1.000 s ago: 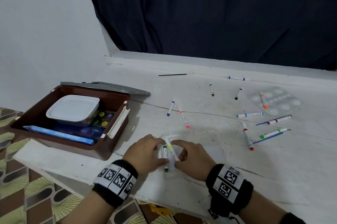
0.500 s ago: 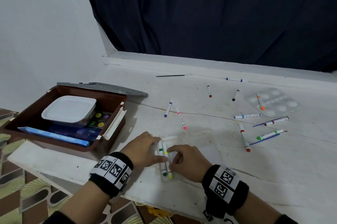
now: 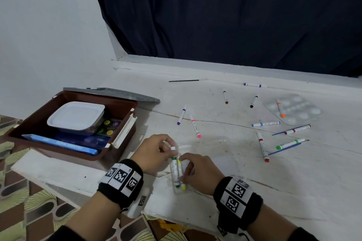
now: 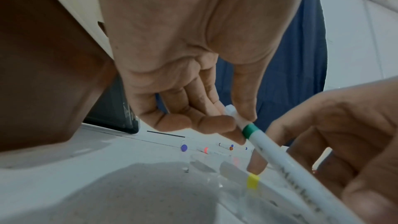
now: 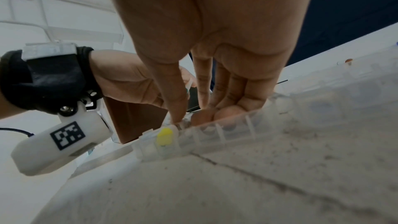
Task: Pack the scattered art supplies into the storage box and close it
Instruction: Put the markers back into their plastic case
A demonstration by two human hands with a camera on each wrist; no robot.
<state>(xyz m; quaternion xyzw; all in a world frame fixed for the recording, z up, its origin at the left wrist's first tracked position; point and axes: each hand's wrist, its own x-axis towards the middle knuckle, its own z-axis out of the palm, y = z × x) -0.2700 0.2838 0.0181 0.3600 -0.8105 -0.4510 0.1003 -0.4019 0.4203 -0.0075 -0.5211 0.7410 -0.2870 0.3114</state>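
My left hand pinches the green marker over the clear tray. My right hand presses straight fingers on the yellow marker, just right of it.

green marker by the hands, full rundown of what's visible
The green marker has a white printed barrel, a green band near its far end, a white end piece and a green cap toward the person. It looks like plastic. It slants, far end raised, over a clear slotted tray beside a yellow marker. The left hand pinches the raised end; the right hand is at the tray alongside it.
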